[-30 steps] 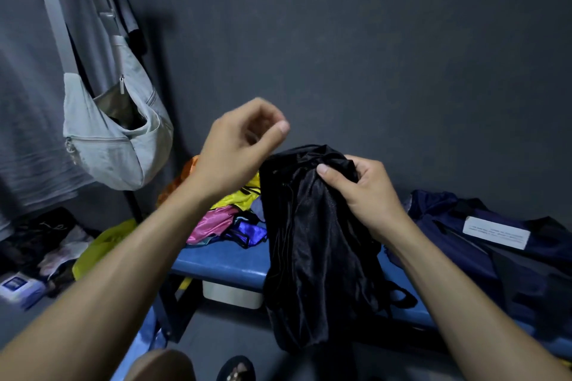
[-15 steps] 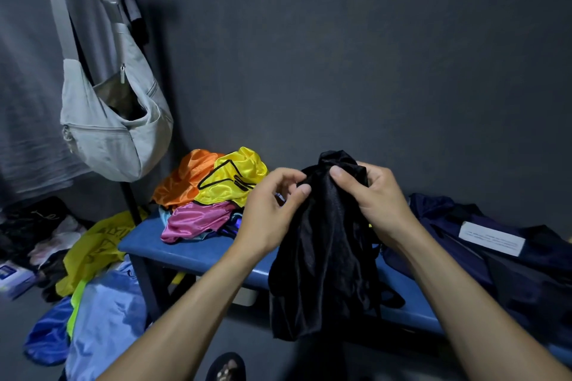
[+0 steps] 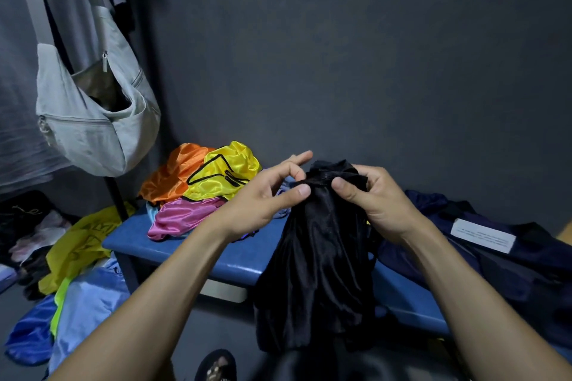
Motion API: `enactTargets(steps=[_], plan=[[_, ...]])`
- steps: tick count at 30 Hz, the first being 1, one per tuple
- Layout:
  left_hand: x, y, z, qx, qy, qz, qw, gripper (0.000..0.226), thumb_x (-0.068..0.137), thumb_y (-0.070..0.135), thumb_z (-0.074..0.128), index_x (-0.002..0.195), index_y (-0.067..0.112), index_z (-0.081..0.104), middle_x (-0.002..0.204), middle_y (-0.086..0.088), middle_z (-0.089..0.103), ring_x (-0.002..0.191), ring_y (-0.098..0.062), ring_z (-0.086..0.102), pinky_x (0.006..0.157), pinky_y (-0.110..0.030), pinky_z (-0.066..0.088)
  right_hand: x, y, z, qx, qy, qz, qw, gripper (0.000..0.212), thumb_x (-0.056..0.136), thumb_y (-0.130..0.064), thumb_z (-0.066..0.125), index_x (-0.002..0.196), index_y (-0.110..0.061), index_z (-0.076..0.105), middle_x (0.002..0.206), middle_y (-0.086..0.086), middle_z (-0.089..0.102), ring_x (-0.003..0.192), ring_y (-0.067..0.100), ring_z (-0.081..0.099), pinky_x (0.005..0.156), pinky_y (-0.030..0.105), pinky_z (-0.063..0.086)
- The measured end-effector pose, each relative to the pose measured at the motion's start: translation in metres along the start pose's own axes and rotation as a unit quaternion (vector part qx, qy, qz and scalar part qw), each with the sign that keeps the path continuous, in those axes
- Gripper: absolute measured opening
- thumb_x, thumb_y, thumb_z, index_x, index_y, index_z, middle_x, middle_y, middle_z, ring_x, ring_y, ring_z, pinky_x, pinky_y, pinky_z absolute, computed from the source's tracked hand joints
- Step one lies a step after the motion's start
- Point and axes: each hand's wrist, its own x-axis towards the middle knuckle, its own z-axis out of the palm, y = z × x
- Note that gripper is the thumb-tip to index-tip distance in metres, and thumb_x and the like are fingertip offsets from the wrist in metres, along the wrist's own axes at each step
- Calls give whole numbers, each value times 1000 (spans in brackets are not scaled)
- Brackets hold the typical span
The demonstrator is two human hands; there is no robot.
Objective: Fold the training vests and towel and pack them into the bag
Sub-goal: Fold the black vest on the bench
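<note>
A shiny black vest (image 3: 318, 263) hangs bunched in front of the blue bench (image 3: 235, 260). My left hand (image 3: 269, 195) pinches its top edge between thumb and forefinger, the other fingers lifted. My right hand (image 3: 368, 195) grips the same top edge just to the right. A heap of vests lies on the bench's left end: orange (image 3: 173, 173), yellow with black trim (image 3: 229, 170) and pink (image 3: 182, 216). A dark navy bag (image 3: 501, 257) with a white label (image 3: 483, 238) lies open on the bench at the right.
A grey sling bag (image 3: 93, 124) hangs from a rack at upper left. Yellow (image 3: 74, 250) and light blue (image 3: 89, 303) garments spill on the floor left of the bench. A dark grey wall stands close behind. A sandalled foot (image 3: 216, 365) shows at the bottom.
My left hand came down from above and took hold of the black vest's top edge beside my right hand. The vest has dropped slightly lower before the bench.
</note>
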Motion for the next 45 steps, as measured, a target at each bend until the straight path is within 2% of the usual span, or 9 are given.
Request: enactTargets(steps=[3,7,14,20,24,30,36,40,45], plan=[[4,7,-3,-2,-50,-16,999,19,96,24,67,88,15,52,129,13,64,146,-21,43,112,-41,37,1,-2,-6,-10,-16,16,1000,28,95,-20,61,116,-6,73,116,13,75,106,29,71,92,39,56],[9,13,1,102,-38,13,994,22,94,23,69,85,13,51,82,0,50,80,-21,50,75,-39,39,-1,-1,-10,-36,15,32,999,25,93,-30,67,103,-10,78,102,18,74,91,29,69,87,49,52],[18,26,-5,356,19,145,923,20,85,20,74,84,22,54,84,6,56,93,-17,54,126,-42,18,-6,11,-12,-79,71,3,994,39,90,-24,72,108,10,66,98,18,71,88,23,67,82,43,55],[23,43,-23,395,-67,156,903,17,86,19,75,87,20,58,84,12,53,79,-12,52,77,-39,47,-2,-2,-23,-98,-24,31,994,35,83,-16,77,113,-1,68,107,8,75,98,22,71,85,32,57],[30,48,-33,417,-105,162,888,17,87,22,73,88,23,56,84,15,54,81,-11,54,91,-41,47,14,3,-36,-76,-95,80,989,48,89,-45,78,127,-16,70,125,38,61,109,65,56,86,57,34],[71,16,-42,385,-176,82,902,20,86,12,71,93,21,55,80,10,58,71,-7,50,68,-17,40,50,27,-61,-98,-182,192,959,35,86,-36,81,116,-20,73,102,16,64,89,31,54,75,49,44],[146,-110,-50,469,-229,-28,852,17,86,14,68,99,21,62,97,4,54,96,-26,56,81,-32,39,120,120,-71,-208,-80,334,916,8,101,-15,63,105,-17,70,83,0,68,68,12,61,54,25,52],[164,-183,-45,516,-157,-76,839,24,88,21,68,111,27,63,112,-2,53,112,-32,58,89,-41,45,154,188,-80,-241,29,383,891,24,99,-18,67,123,-13,63,117,9,67,86,24,69,55,34,61],[137,-202,-63,401,-12,-59,914,37,87,20,72,123,20,63,115,-4,56,106,-22,53,99,-31,43,168,225,-100,-318,48,387,864,51,100,-22,67,146,-9,49,134,8,59,92,34,69,67,43,64]])
